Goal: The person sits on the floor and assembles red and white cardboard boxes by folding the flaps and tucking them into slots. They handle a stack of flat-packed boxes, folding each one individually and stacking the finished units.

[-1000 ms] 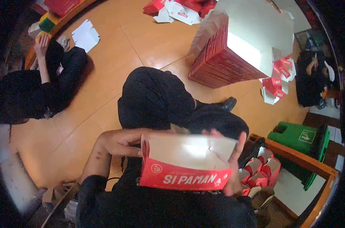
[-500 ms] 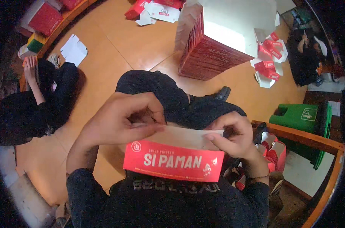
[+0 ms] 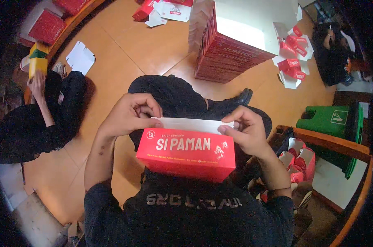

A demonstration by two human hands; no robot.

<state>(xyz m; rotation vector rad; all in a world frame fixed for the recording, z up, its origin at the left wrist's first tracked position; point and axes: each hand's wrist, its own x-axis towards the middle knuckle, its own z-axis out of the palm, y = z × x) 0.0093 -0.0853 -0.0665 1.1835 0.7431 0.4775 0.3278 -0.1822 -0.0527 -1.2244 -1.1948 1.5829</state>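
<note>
A red cardboard food box [image 3: 185, 158] with white lettering is held up in front of my chest, its white inner flap [image 3: 190, 124] standing along the upper edge. My left hand [image 3: 139, 113] pinches the flap's left end between thumb and fingers. At the other end, my right hand [image 3: 247, 129] grips the flap's right corner, thumb on the near side. The box's front and a strip of its underside face me; its far side is hidden.
Beyond my crossed legs stands a tall stack of flat red-and-white box blanks [image 3: 231, 61]. Folded red boxes [image 3: 291, 68] lie beside it, and more boxes [image 3: 299, 162] sit at my right near a green bin [image 3: 328, 119]. A co-worker at left holds a yellow box [image 3: 38, 66].
The box has gone from a flatter, bowed panel to a fuller shape with its underside showing. Both hands have shifted slightly along the flap. The co-worker's hand has moved to a yellow box.
</note>
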